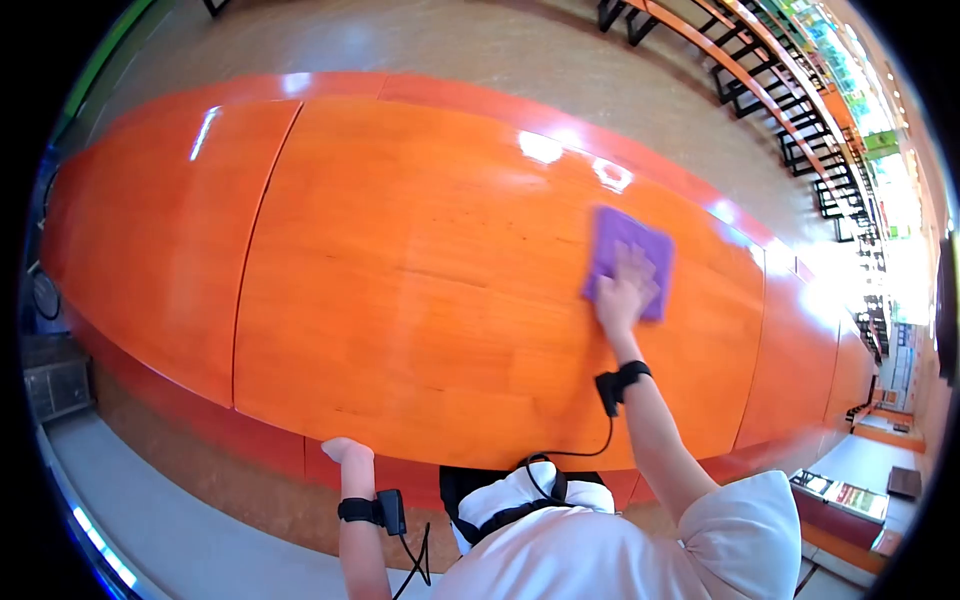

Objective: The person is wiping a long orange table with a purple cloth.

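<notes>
— Where's the cloth point(622, 235)?
— Under the right hand point(627, 293). Its fingers lie spread and flat on the near half, and the rest shows beyond the fingertips, flat on the table point(400, 260).
— How would it handle?
— Soft, light and limp, I'd judge, and likely to slide on that glossy wood. Press it from above, or pinch an edge.
— The left hand point(346, 452)?
— Curled at the table's near edge; whether it's gripping, I can't tell.
— Counts?
— One cloth, one table, two hands.
</notes>
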